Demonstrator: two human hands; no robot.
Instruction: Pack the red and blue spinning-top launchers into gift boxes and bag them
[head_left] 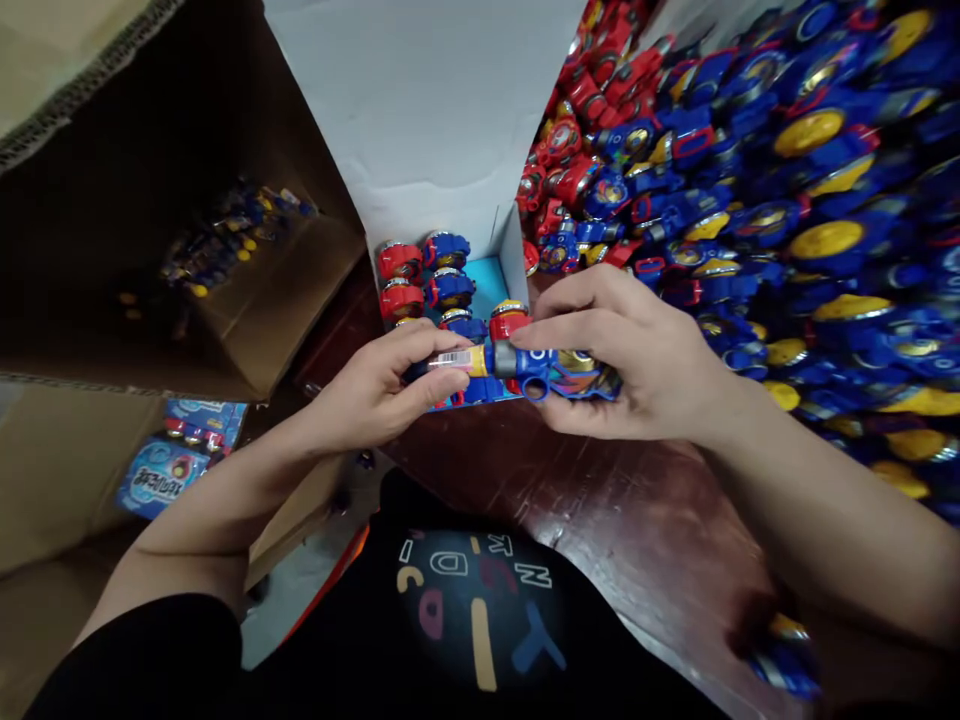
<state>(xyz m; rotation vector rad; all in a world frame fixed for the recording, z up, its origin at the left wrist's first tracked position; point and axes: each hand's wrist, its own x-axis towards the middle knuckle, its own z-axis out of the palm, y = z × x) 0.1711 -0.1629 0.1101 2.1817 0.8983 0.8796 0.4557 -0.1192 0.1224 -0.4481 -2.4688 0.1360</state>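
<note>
"What's in your grip?"

"A blue toy (pixel 534 366), held level over the near edge of the open white box. My right hand (pixel 637 350) clasps its body, fingers on the far side and thumb nearer me."

"And your left hand (pixel 379 390)?"

"Thumb and fingers pinch a tube with a barcode label (pixel 453 360). Its yellow end meets the toy's grey collar; whether they're locked together, I can't tell."

"What's beneath?"

"The white box (pixel 442 110), its lid raised at the back. Red toys (pixel 400 260) and blue ones stand in rows inside, partly hidden by my hands."

"Further out?"

"On my right, a heap of red and blue toys (pixel 772 218) covers the dark red table (pixel 600 490). On my left, a cardboard box (pixel 255 340) holds small dark-and-yellow pieces (pixel 232 230), with blue printed packages (pixel 161 480) lower down."
</note>
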